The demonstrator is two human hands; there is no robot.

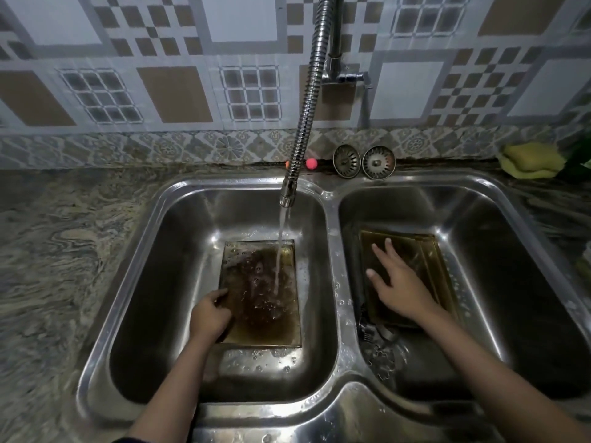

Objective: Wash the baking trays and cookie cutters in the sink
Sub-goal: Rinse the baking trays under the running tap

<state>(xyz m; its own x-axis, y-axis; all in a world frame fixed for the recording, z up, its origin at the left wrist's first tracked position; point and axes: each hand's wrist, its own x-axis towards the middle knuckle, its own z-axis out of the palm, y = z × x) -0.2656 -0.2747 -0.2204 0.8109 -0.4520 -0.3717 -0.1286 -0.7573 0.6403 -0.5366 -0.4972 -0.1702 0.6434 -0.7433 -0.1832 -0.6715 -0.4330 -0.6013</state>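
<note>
The left hand (209,314) is gripping the wet tray (260,292) at lower middle, which might slip, while the right hand (399,282) is lying flat.

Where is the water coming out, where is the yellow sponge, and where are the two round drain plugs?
faucet nozzle (287,198), head view, spout tip.
yellow sponge (532,159), head view, its top.
sink strainers (346,161), head view, left one's centre.

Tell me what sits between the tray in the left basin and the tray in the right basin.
In the head view, only the steel divider of the sink separates the left tray from the right tray. It is wet, with nothing resting on it.
</note>
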